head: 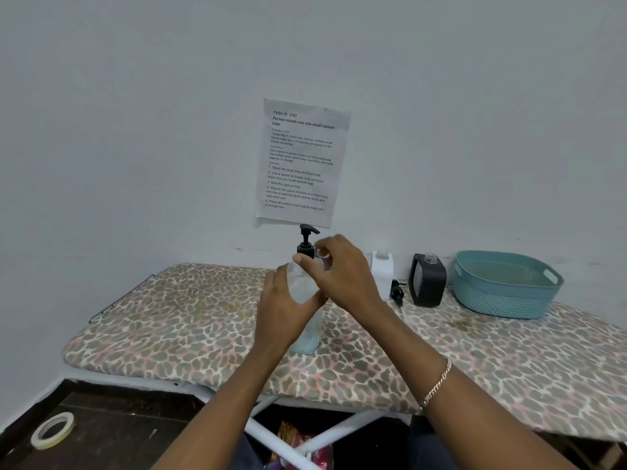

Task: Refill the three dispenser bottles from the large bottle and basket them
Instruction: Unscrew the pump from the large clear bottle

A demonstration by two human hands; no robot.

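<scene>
A person stands at an ironing board (169, 327) with a leopard-print cover, both hands meeting over its middle. The left hand (281, 307) wraps around the upper body of a clear bottle (307, 337), fingers curled behind it and thumb toward the near side. The bottle's base rests on the board and holds a little pale blue liquid low down. A black pump (307, 237) sits on top of this bottle, its spout pointing right. The right hand (342, 273) reaches in from the right and pinches the pump's collar at the bottle neck, thumb on the near side and forefinger curled over the far side; the other fingers are bent loosely behind. A chain bracelet (437, 385) hangs on the right wrist.

To the right, at the far edge by the wall, a white bottle (382, 269) stands with its neck open. Farther right stands a black bottle (429, 283), also with no pump on it. A loose pump (397, 292) lies on the board between these two. A teal basket (502, 293) sits at the far right of the board, just beside the black bottle and apart from the hands.

A printed sheet (302, 161) is stuck to the wall above the pump. A roll of tape (52, 430) lies on the dark floor at the near left.
</scene>
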